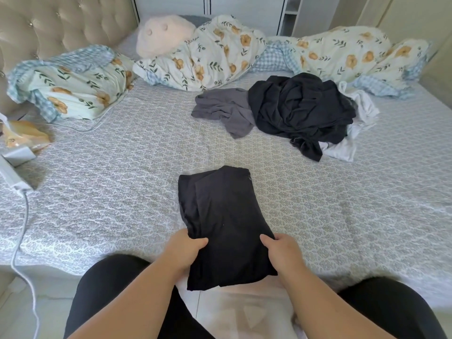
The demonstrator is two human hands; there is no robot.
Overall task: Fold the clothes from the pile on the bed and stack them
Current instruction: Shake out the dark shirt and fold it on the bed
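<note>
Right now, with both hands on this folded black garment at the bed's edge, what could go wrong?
The black garment overhangs the bed edge, so if the left hand or right hand lets go it might slide off. Its layers sit uneven on the left and could unfold when lifted.

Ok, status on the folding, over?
Left hand and right hand both grip the folded black garment at its near end. Pile unfolded, far right on the bed. Nothing in the way.
</note>
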